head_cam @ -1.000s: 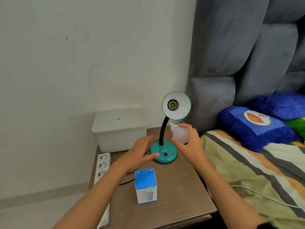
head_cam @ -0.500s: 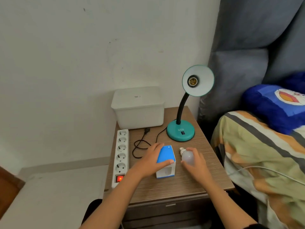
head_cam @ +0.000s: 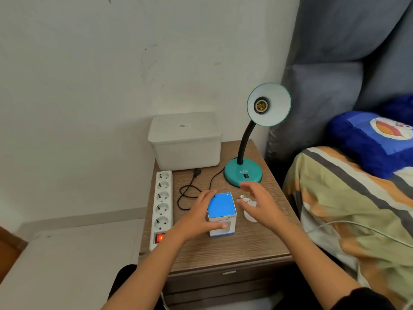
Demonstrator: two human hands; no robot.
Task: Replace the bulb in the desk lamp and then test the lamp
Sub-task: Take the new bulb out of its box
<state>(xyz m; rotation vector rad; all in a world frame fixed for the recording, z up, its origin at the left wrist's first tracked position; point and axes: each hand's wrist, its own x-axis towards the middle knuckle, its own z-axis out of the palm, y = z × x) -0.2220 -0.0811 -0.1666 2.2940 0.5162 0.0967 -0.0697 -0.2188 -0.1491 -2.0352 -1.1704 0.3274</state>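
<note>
A teal desk lamp [head_cam: 243, 173] stands at the back right of the wooden nightstand [head_cam: 241, 245]. Its shade [head_cam: 274, 108] faces me and its socket [head_cam: 260, 106] holds no bulb. A white bulb [head_cam: 247, 203] lies on the tabletop, screw base pointing away from me. My right hand [head_cam: 260, 205] hovers just above it, fingers spread, holding nothing. To the bulb's left stands a small blue-and-white bulb box [head_cam: 221, 214]. My left hand [head_cam: 202, 214] grips that box from its left side, thumb across the front.
A white lidded plastic bin [head_cam: 185, 142] sits at the back of the nightstand. A white power strip [head_cam: 162, 204] with a lit red switch lies along the left edge. The lamp's black cord [head_cam: 190, 191] and unplugged plug lie loose. A bed with striped blanket [head_cam: 348, 209] is right.
My right hand carried the bulb down from near the lamp, laid it on the nightstand and let go. My left hand moved from the lamp base onto the bulb box.
</note>
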